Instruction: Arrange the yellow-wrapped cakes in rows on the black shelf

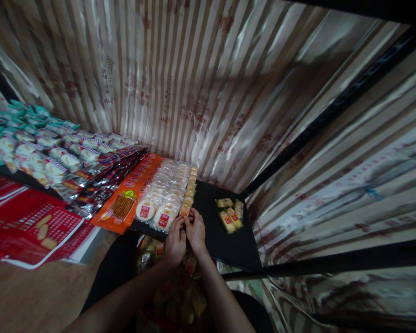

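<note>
My left hand (175, 240) and my right hand (195, 230) meet at the near end of a narrow row of small yellow packets (190, 186) on the black shelf. The fingers of both are closed on the front packet (185, 210), which is orange and yellow with a clear wrapper. Its lower edge is hidden by my fingertips. Just left of it lie two rows of round white crackers (164, 217) in clear wrap with red labels. Below my wrists, an open bag of similar wrapped snacks (180, 296) sits in shadow between my legs.
Several loose yellow packets (230, 219) lie on the right part of the black shelf (215, 245). Leftward come an orange snack bag (125, 203), dark red packets, white packets (55, 169) and green packets. Red printed bags (31, 222) hang at the left front. Striped sheeting (180, 83) and black bars enclose the shelf.
</note>
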`<state>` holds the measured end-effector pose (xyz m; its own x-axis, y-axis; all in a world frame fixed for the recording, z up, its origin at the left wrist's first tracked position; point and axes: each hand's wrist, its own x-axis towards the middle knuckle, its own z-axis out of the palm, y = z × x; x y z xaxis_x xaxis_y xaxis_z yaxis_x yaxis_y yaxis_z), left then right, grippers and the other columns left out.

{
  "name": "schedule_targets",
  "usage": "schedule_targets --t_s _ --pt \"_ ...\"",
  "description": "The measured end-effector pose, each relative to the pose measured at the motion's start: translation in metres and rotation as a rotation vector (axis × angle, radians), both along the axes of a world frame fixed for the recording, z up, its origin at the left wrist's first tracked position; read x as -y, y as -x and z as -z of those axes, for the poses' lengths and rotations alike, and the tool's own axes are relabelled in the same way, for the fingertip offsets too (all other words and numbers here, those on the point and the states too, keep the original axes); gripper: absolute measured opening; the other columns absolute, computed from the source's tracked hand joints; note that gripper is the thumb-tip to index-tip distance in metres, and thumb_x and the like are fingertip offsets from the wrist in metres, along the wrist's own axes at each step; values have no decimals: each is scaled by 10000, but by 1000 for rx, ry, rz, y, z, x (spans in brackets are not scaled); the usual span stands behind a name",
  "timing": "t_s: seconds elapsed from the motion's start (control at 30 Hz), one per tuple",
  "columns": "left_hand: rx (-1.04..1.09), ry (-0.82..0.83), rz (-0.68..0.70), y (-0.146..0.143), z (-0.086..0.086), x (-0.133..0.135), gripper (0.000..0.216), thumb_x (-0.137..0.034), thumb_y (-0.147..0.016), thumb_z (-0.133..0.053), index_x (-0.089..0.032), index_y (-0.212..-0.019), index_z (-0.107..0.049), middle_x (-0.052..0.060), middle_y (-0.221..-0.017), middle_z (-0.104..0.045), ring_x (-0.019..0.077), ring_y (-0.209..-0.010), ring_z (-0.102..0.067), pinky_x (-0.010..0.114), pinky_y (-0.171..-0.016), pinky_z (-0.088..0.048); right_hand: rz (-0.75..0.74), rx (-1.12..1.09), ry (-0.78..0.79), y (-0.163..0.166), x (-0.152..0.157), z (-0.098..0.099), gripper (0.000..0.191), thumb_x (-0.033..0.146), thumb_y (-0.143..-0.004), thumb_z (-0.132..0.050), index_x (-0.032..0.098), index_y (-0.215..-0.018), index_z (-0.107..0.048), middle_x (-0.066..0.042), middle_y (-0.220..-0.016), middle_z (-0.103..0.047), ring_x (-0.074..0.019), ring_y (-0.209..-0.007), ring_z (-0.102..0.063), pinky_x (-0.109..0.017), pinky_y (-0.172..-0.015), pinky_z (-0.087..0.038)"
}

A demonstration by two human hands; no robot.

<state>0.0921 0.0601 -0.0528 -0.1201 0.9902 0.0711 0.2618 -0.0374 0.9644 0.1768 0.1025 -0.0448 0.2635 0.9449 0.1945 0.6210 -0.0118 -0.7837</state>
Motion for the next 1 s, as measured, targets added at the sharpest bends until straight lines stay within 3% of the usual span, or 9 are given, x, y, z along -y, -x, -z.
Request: schedule_targets --t_s 0.3,0.5,0.7,0.87,1.0 --pt "-3 -73 -10 -2 8 -3 432 -88 -763 -344 -160 -1135 -551 83 -1252 -543 179 -1202 -463 390 -1087 -315 -50 -23 -32 2 -5 1 406 304 -804 -433 188 -1174 -555 -95 -1049 -613 -183 -863 -608 -300 -782 -471" --pt "-50 -65 11 -3 12 1 407 -106 -784 -350 -144 -1133 -556 96 -1284 -512 184 -1232 -432 377 -1097 -299 -15 -21 -17 -5 7 10 455 328 -821 -421 132 -1222 -509 -131 -1091 -604 -190 -892 -599 -319 -802 -472" --pt "-76 -54 4 -9 11 17 360 -107 -784 -374 -162 -1077 -576 94 -1221 -537 181 -1124 -515 351 -1010 -406 119 315 -186 -61 25 10 382 276 -842 -388 154 -1154 -571 -123 -1241 -535 -241 -1155 -434 -416 -956 -353" --pt "-87 -6 56 -19 4 32 375 -59 -739 -402 -160 -1045 -594 92 -1195 -537 174 -1060 -556 321 -969 -438 284 498 -191 -114 38 6 336 248 -804 -465 186 -1101 -608 -132 -1185 -560 -279 -1042 -463 -416 -866 -358" --pt "-142 32 77 -23 -5 41 399 -8 -700 -410 -145 -1013 -614 97 -1208 -528 194 -1133 -519 337 -1023 -390 288 577 -122 -125 45 5 309 215 -786 -471 165 -1051 -622 -140 -1053 -595 -280 -963 -478 -388 -812 -371"
